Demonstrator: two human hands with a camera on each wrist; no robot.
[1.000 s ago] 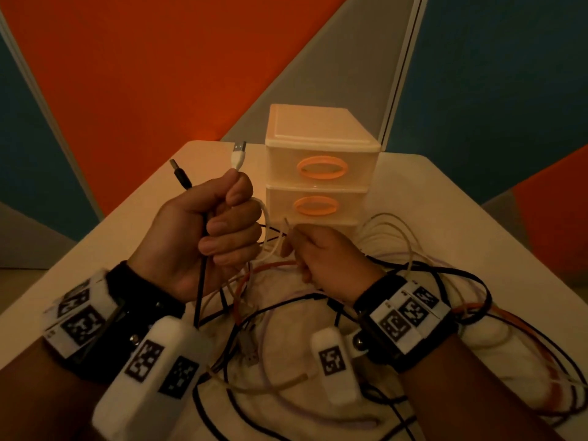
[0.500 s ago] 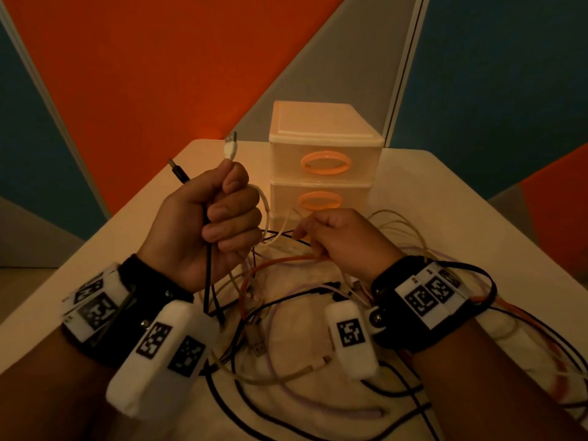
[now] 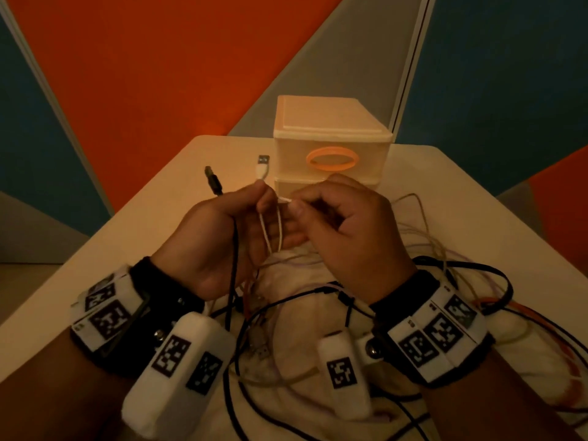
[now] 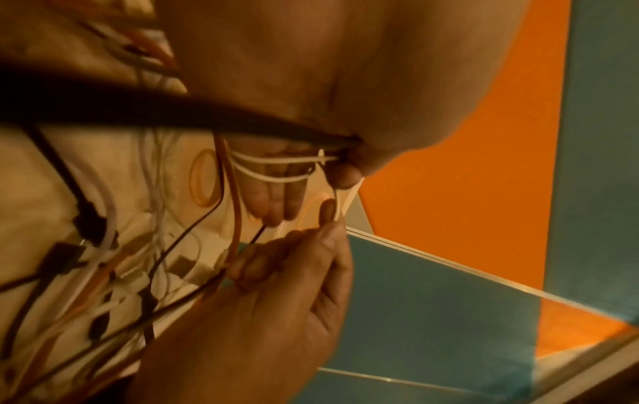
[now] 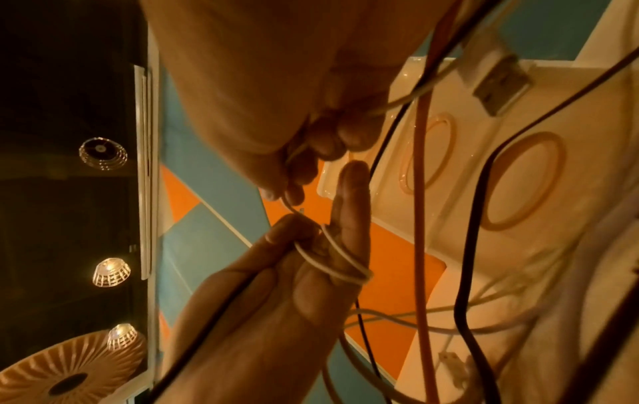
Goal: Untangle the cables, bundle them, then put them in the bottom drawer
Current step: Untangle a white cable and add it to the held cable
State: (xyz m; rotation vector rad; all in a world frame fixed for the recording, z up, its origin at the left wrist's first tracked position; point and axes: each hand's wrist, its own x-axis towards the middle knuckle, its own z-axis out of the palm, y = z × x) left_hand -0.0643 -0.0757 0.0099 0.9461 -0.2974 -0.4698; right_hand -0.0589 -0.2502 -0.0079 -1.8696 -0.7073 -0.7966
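Left hand (image 3: 229,243) raised, palm inward (white cable (image 3: 270,230) looped over fingers); right hand (image 3: 346,230) grip pinches it.

White cable (image 3: 270,232), black cable (image 3: 234,259), orange drawer handle (image 3: 332,158).

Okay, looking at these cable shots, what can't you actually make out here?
- Bottom drawer's handle, head view: hidden behind the right hand.
- White cable, head view: its run past the left hand is lost in the tangle.
- Black cable, left wrist view: blurred, too close to the lens.
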